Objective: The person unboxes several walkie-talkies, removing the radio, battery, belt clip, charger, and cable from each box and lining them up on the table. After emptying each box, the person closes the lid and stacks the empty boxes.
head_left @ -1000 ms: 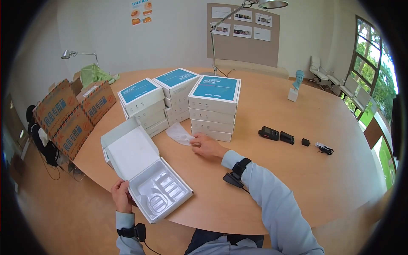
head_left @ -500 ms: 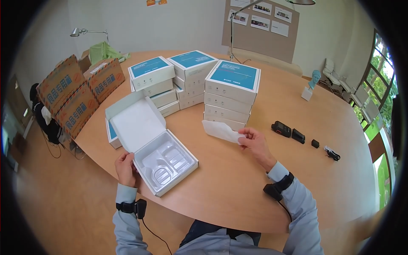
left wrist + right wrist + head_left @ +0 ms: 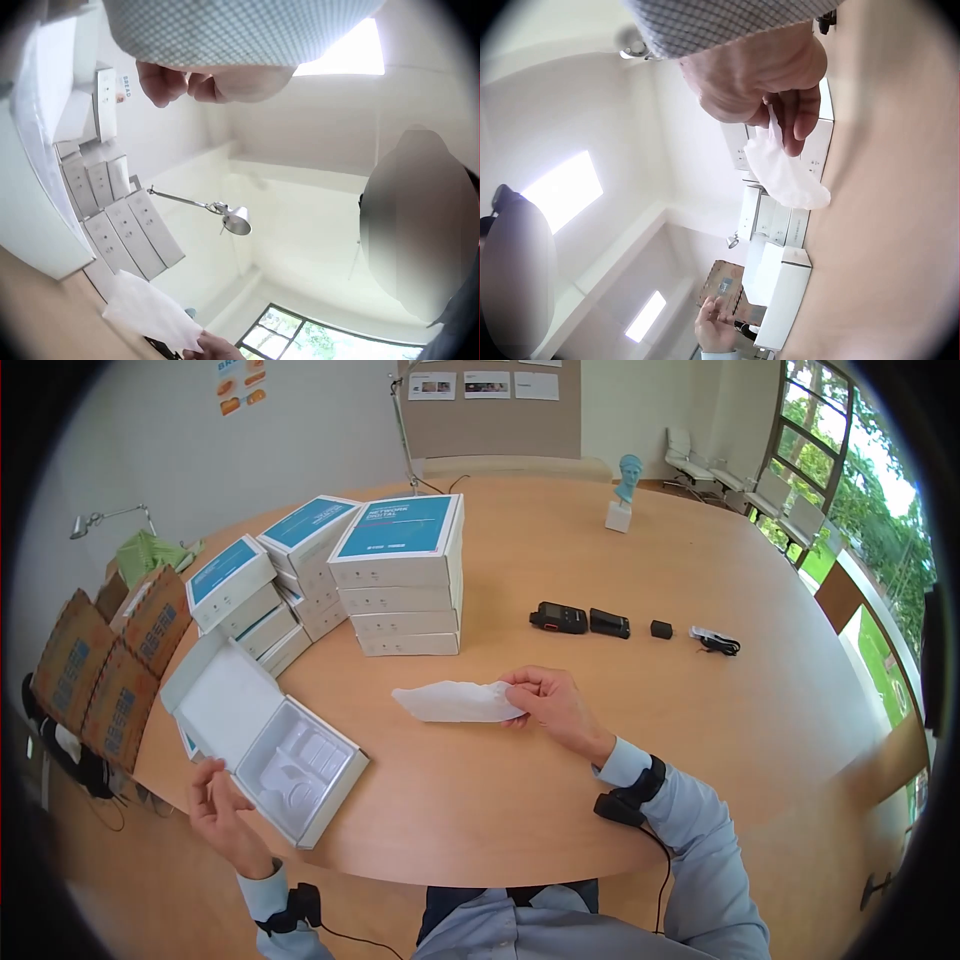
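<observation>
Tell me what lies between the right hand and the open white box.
In the head view, the thin white pouch, held by the right hand, reaches toward the open white box; beyond its tip, only bare tabletop shows.

one left hand (image 3: 217, 84), fingers bent, with checked sleeve (image 3: 240, 30). stacked white boxes (image 3: 129, 234); one silver lamp (image 3: 237, 220); one dark-framed window (image 3: 319, 341). one thin white sheet (image 3: 150, 306), pinched in the right hand (image 3: 216, 348).

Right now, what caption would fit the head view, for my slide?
The right hand pinches a thin white sheet; the left hand hovers near an open white box with a molded tray.
</observation>
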`<act>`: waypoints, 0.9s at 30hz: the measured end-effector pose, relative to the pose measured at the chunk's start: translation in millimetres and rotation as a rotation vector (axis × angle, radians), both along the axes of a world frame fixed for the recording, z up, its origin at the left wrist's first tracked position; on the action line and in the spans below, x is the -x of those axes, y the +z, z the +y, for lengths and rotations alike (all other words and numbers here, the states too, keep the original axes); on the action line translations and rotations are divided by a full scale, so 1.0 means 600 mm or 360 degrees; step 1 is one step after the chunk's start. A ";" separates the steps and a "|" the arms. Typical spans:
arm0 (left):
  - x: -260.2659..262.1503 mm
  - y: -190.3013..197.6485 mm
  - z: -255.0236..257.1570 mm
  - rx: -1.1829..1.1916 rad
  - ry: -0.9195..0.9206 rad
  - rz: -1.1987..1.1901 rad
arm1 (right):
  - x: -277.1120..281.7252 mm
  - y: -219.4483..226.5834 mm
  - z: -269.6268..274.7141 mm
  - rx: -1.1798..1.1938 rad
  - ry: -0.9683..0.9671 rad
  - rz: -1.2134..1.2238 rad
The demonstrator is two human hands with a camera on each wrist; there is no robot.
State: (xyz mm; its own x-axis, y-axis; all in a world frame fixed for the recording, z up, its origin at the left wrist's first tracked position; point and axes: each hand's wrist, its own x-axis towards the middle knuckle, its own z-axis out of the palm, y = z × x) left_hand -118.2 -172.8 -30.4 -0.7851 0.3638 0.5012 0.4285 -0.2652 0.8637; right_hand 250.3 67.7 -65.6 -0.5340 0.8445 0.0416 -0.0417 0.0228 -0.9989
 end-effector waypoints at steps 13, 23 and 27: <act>-0.220 -0.009 0.245 0.0828 -0.1490 0.0695 | -0.008 0.047 -0.042 -0.0078 0.0148 -0.0013; -0.145 0.022 0.308 0.0611 -0.1161 0.0132 | -0.004 0.009 0.039 -0.0098 -0.0103 0.0018; -0.063 0.011 0.401 0.0768 -0.0792 -0.0282 | 0.053 -0.005 0.093 -0.0035 -0.0171 -0.0116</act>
